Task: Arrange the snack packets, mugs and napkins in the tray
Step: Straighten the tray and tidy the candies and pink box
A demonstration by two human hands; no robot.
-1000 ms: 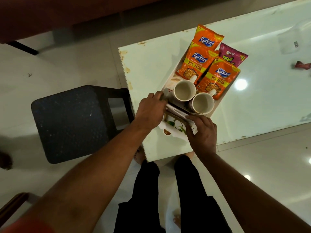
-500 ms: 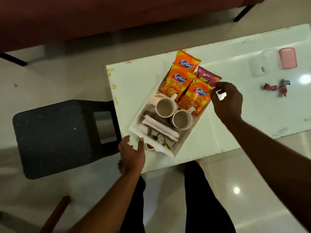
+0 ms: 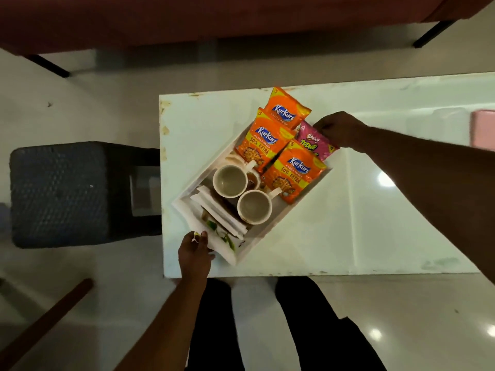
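A white tray (image 3: 270, 237) lies diagonally on the white table (image 3: 348, 210). Three orange Kurkure packets (image 3: 267, 141) and one pink Bingo packet (image 3: 312, 144) fill its far end. Two empty white mugs (image 3: 230, 180) (image 3: 254, 206) stand side by side in the middle. Folded white napkins (image 3: 219, 214) lie at the near end. My left hand (image 3: 194, 254) grips the tray's near end at the printed corner. My right hand (image 3: 338, 129) is closed on the tray's far end, just behind the pink packet; the rim under it is hidden.
A dark woven stool (image 3: 69, 194) stands left of the table. A pink object (image 3: 483, 128) sits at the table's right edge. A red sofa (image 3: 214, 17) runs across the top. My legs (image 3: 267, 322) are at the table's near edge.
My left hand moved up from below the table edge to the tray's near end. My right hand shifted to the tray's far end behind the pink packet. The view moved closer.
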